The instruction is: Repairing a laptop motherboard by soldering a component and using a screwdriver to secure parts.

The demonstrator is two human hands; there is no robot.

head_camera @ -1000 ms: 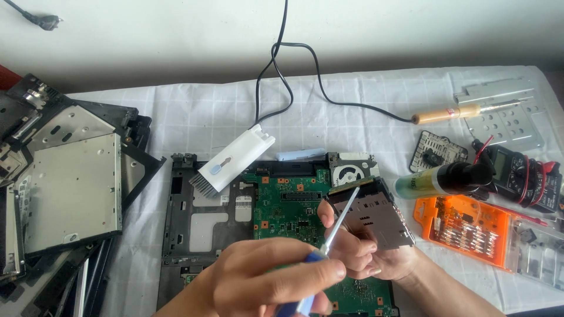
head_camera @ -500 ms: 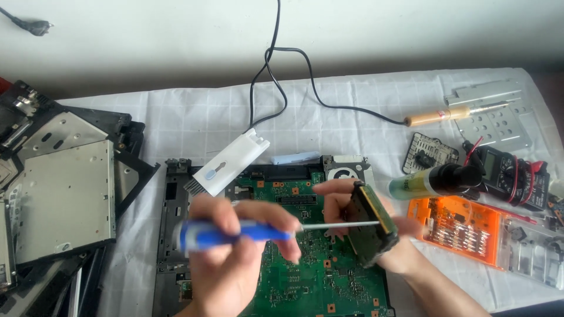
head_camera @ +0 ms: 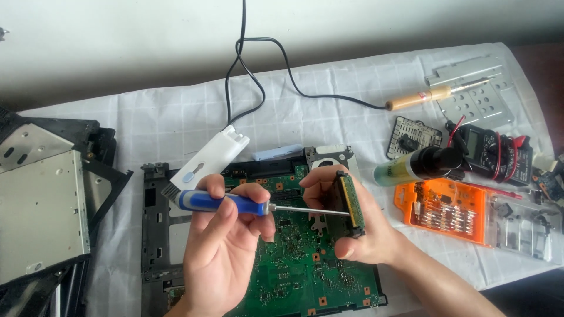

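Green fibreglass, densely populated, the circuit board [head_camera: 299, 264] lies flat in a black plastic chassis [head_camera: 154, 235] on white cloth [head_camera: 176, 117]. Above it, the left hand [head_camera: 226, 246] pinches the screwdriver [head_camera: 247, 205] by its glossy blue handle; its steel shaft runs horizontally, tip pointing right. The right hand [head_camera: 358, 229] clamps fingers around a small dark rectangular module [head_camera: 348, 202], held on edge, meeting the tip.

blue-handled screwdriver [head_camera: 226, 202], green circuit board [head_camera: 296, 267], orange bit case [head_camera: 443, 208] — white checked cloth [head_camera: 170, 126]
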